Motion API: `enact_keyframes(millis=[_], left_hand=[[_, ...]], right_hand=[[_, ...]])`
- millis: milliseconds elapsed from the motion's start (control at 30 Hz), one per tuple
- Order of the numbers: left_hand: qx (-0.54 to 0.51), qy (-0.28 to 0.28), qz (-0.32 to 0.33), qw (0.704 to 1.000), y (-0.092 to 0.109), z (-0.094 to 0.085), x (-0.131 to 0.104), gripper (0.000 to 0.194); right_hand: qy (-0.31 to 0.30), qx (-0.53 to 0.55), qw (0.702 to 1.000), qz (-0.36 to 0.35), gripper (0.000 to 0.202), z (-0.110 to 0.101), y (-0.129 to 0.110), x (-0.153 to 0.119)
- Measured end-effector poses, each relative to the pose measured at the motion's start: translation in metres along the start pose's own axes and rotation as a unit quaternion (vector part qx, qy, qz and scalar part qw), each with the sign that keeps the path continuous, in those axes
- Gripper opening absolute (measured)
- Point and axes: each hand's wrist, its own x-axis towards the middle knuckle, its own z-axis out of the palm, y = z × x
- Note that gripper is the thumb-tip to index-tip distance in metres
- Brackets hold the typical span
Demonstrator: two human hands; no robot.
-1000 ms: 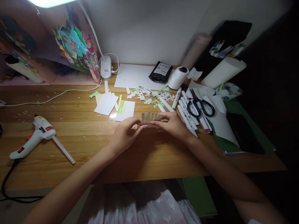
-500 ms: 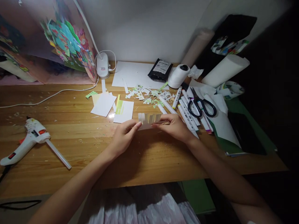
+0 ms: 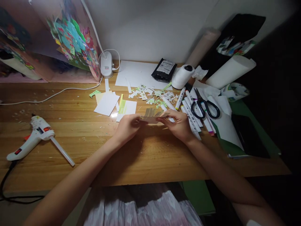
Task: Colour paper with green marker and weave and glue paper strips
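Slit paper piece [image 3: 150, 120] is held up at the centre of the frame, above the wooden desk [image 3: 164, 163], its narrow tabs fanned along the upper edge. The left hand [image 3: 128, 128] pinches its left end, fingers curled in; the right hand [image 3: 180, 126] pinches the other end between thumb and fingers. At lower left lies a white glue gun [image 3: 42, 131], a clear stick jutting from it towards the middle. Far right, a dark slab [image 3: 250, 135], perhaps a phone though too dim to be sure, rests over green sheeting. Just beyond the hands lie white cards [image 3: 107, 105], left of centre, and to the right a cluster of markers [image 3: 189, 118] beside black-handled scissors [image 3: 201, 100]. Green and white scraps [image 3: 150, 94] are strewn behind them. Farther back, upper centre, a black packet [image 3: 164, 69] sits next to a white spool [image 3: 182, 78]; a power strip [image 3: 107, 64] stands at upper left.
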Motion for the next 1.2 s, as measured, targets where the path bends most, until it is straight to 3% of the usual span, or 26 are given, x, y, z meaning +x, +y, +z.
enact_keyframes(millis=[433,533,633,733,767,833,900,1000,1100,1167,1200], left_hand=[[0.030,0.029,0.054,0.998,0.008,-0.005,0.010,0.013],[0.024,0.035,0.074,0.996,0.022,-0.011,0.015,0.011],[0.056,0.058,0.137,0.987,0.045,-0.023,0.016,0.011],[0.106,0.098,0.177,0.974,0.063,-0.037,0.003,0.033],[0.093,0.115,0.152,0.977,0.064,-0.040,-0.005,0.040],[-0.019,0.137,0.057,0.989,0.060,-0.044,-0.023,0.038],[-0.176,0.058,-0.078,0.979,0.051,-0.043,-0.038,0.033],[-0.313,-0.082,-0.210,0.923,0.038,-0.035,-0.050,0.047],[-0.318,-0.092,-0.255,0.908,0.029,-0.027,-0.051,0.029],[-0.294,-0.082,-0.244,0.921,0.024,-0.025,-0.052,0.024],[-0.284,-0.082,-0.234,0.926,0.021,-0.025,-0.053,0.023]], right_hand=[[0.033,-0.017,0.998,-0.046,0.016,0.000,-0.007,0.005],[0.066,-0.039,0.996,-0.049,0.016,-0.004,-0.018,0.008],[0.126,-0.062,0.988,-0.058,0.011,-0.014,-0.036,0.012],[0.135,-0.104,0.971,-0.170,0.007,-0.027,-0.056,0.005],[0.123,-0.127,0.961,-0.212,0.016,-0.030,-0.062,-0.001],[0.080,-0.188,0.942,-0.265,0.033,-0.033,-0.071,-0.016],[0.010,-0.239,0.926,-0.292,0.038,-0.028,-0.072,-0.032],[-0.049,-0.249,0.908,-0.333,0.035,-0.006,-0.065,-0.053],[-0.089,-0.246,0.906,-0.331,0.028,0.017,-0.064,-0.066],[-0.142,-0.239,0.920,-0.276,0.026,0.021,-0.072,-0.068],[-0.181,-0.220,0.928,-0.241,0.037,0.020,-0.078,-0.067]])
